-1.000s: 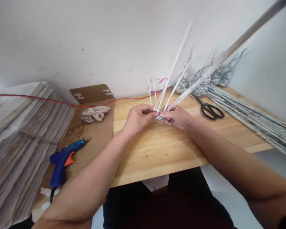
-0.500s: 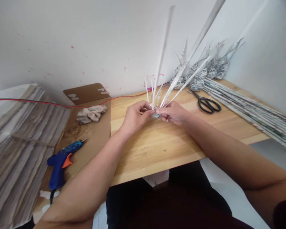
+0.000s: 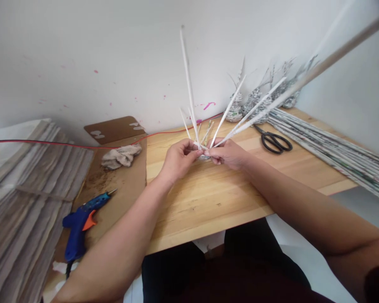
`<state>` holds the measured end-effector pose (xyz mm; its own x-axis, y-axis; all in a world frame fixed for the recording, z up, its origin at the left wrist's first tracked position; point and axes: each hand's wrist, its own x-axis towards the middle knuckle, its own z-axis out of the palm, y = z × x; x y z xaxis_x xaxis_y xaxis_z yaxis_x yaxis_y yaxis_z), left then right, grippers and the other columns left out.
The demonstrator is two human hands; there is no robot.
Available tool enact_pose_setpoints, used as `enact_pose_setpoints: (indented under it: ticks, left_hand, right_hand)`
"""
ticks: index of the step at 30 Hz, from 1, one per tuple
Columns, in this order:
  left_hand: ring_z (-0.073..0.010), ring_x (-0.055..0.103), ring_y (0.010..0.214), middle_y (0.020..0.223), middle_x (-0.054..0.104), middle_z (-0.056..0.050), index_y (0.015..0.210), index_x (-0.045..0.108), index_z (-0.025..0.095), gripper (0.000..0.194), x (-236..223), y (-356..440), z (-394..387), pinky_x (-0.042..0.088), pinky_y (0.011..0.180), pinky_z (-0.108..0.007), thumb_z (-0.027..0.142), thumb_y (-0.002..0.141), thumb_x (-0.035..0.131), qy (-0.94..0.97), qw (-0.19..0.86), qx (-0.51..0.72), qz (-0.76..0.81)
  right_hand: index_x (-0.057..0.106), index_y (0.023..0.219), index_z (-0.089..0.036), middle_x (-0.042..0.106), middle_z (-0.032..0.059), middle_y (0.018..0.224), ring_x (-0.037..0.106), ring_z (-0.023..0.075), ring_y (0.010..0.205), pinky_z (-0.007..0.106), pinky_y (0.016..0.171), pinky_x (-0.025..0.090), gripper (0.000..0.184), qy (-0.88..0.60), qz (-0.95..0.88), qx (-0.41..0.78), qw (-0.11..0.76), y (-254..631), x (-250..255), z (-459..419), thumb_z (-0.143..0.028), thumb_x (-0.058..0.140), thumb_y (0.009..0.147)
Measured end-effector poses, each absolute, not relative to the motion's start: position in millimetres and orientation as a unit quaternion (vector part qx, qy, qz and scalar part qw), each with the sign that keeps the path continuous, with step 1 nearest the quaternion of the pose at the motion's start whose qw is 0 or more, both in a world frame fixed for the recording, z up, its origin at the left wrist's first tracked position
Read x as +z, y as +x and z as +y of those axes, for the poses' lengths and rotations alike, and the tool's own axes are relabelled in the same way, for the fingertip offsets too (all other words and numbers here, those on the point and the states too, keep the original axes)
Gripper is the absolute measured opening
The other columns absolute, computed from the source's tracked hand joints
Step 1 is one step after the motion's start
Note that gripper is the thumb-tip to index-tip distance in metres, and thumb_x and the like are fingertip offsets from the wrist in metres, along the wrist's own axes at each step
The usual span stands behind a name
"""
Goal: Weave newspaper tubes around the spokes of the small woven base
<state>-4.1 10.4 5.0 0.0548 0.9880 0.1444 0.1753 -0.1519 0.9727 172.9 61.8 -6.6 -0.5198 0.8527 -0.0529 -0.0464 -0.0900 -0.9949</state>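
Note:
Both my hands meet over the middle of the wooden table, fingers pinched around a small woven paper piece (image 3: 204, 157) whose base shows only partly between them. White rolled paper tubes (image 3: 189, 80) fan upward and outward from it. My left hand (image 3: 181, 158) is closed on the left side of the weave, thumb and forefinger at the tube bases. My right hand (image 3: 227, 153) grips the right side, with tubes leaning right above it. One long paper tube (image 3: 316, 75) runs far to the upper right. The fingertips hide most of the weave.
Black scissors (image 3: 276, 142) lie right of my hands, beside a bundle of long paper tubes (image 3: 328, 151). Woven paper pieces (image 3: 234, 109) stand along the wall. At left are a blue glue gun (image 3: 82, 223), a crumpled cloth (image 3: 121, 155), and stacked paper (image 3: 34, 202). A red cable (image 3: 164, 132) crosses behind.
The upright tubes have swung: the tall one now leans left, and the long one has dropped toward the right. My hands stay pinched at nearly the same spot.

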Motion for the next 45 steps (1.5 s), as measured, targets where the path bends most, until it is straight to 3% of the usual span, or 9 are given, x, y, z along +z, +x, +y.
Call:
enact_pose_setpoints:
  ticks: [9,18,25,31,38,45]
  left_hand:
    - [-0.0117,0.063,0.068,0.079,0.064,0.0,0.079,0.057,0.017,0.022,8.6,-1.0,6.4,0.058,0.061,-0.026,0.03,0.074,0.075,0.545,0.464,0.501,0.486]
    - [-0.0125,0.065,0.07,0.078,0.067,-0.001,0.08,0.059,0.016,0.023,5.1,-0.3,6.3,0.058,0.069,-0.029,0.032,0.075,0.075,0.571,0.451,0.487,0.484]
    - [-0.0114,0.062,0.069,0.076,0.063,0.001,0.077,0.056,0.017,0.024,2.5,-1.2,8.9,0.058,0.068,-0.028,0.031,0.074,0.076,0.548,0.459,0.504,0.485]
    - [-0.0101,0.06,0.064,0.069,0.062,0.003,0.074,0.053,0.017,0.035,2.6,-4.4,11.3,0.057,0.066,-0.027,0.035,0.068,0.083,0.5,0.498,0.516,0.485]
    - [-0.0118,0.064,0.069,0.073,0.068,0.0,0.075,0.056,0.016,0.038,5.4,-8.2,11.4,0.058,0.067,-0.028,0.034,0.063,0.087,0.469,0.539,0.508,0.482]
    - [-0.0135,0.067,0.074,0.079,0.07,-0.001,0.079,0.058,0.015,0.043,9.1,-9.7,10.9,0.059,0.067,-0.028,0.032,0.056,0.091,0.433,0.575,0.504,0.478]
  right_hand:
    - [0.058,0.067,-0.016,0.051,-0.0045,0.048,0.049,0.0089,0.045,0.021,0.043,0.032,0.023,-0.322,-0.595,0.653,0.34,172.6,-6.9,60.3,-0.029,0.078,0.068]
    - [0.051,0.059,-0.019,0.047,-0.005,0.045,0.048,0.0095,0.042,0.021,0.041,0.031,0.022,-0.35,-0.575,0.657,0.339,169.6,-6.8,60.1,-0.024,0.072,0.062]
    - [0.058,0.066,-0.017,0.055,-0.0031,0.049,0.049,0.0091,0.045,0.021,0.043,0.032,0.022,-0.34,-0.582,0.646,0.359,169.9,-8.1,57.3,-0.027,0.078,0.065]
    - [0.064,0.078,-0.016,0.06,-0.0022,0.058,0.052,0.0091,0.051,0.021,0.046,0.036,0.024,-0.301,-0.591,0.655,0.362,172.0,-11.4,59.6,-0.029,0.08,0.068]
    - [0.06,0.085,-0.018,0.056,-0.0049,0.053,0.055,0.0108,0.049,0.021,0.046,0.039,0.026,-0.3,-0.567,0.679,0.357,171.6,-10.7,60.8,-0.029,0.078,0.069]
    - [0.059,0.075,-0.017,0.056,-0.0035,0.054,0.055,0.0104,0.046,0.02,0.041,0.036,0.027,-0.316,-0.547,0.685,0.362,173.7,-7.0,62.7,-0.033,0.08,0.069]
